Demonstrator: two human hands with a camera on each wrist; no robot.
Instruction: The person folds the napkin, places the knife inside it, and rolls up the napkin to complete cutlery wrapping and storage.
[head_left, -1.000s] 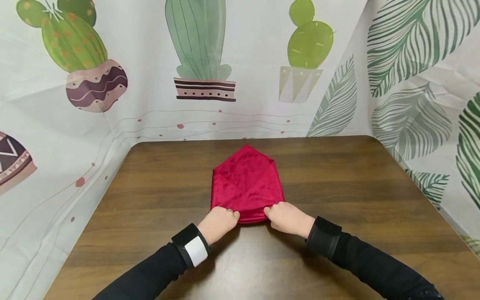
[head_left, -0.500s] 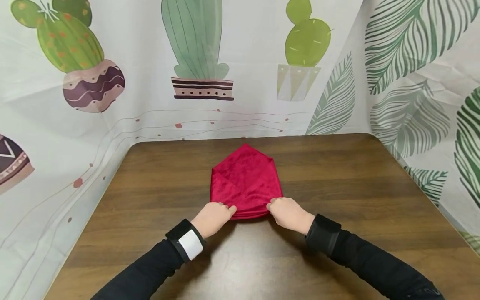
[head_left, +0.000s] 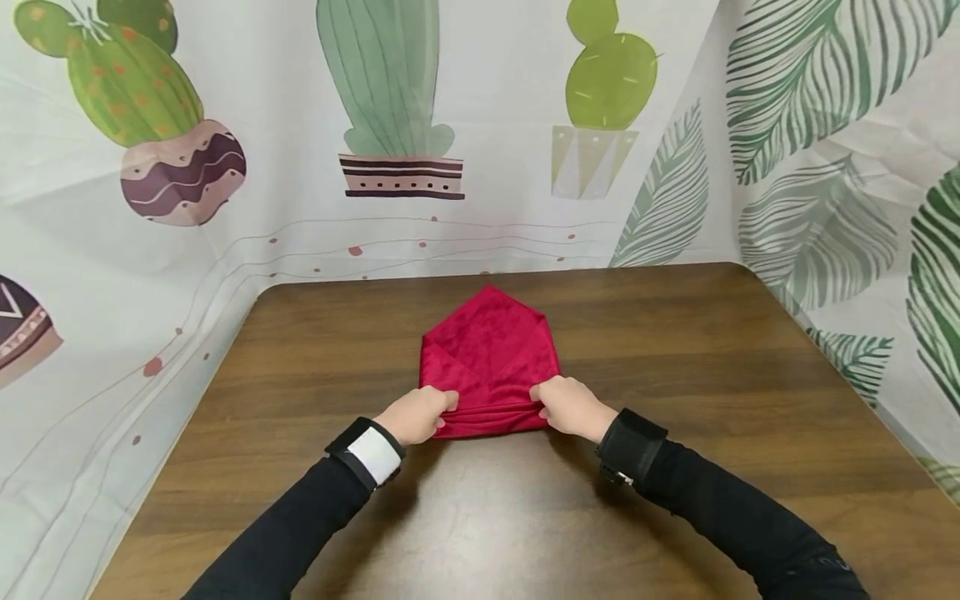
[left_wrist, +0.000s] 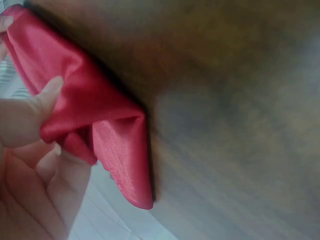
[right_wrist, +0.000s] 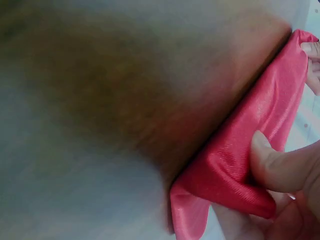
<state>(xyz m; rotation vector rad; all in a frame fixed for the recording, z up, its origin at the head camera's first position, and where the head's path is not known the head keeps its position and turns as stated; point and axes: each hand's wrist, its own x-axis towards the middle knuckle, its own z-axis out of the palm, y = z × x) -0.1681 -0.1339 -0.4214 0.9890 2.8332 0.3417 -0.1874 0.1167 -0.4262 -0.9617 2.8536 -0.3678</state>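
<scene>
A folded red satiny cloth (head_left: 491, 350) lies on the wooden table, its far end coming to a point. Its near edge is rolled up into a thick band of creases. My left hand (head_left: 417, 414) grips the left end of that band; in the left wrist view the thumb (left_wrist: 52, 92) presses on top, with fingers beneath. At the right end my right hand (head_left: 573, 407) pinches the band the same way, its thumb (right_wrist: 267, 157) on the cloth in the right wrist view. A loose flap of cloth hangs below the grip in each wrist view.
The brown wooden table (head_left: 675, 350) reaches back to a white curtain (head_left: 510, 225) printed with cacti and leaves. Both forearms in black sleeves (head_left: 727, 500) come in from the front, with black straps at the wrists.
Both hands have moved a little away from the body, the left one also outward to the left. The cloth's near band is now wider between them, and both hands still hold it.
</scene>
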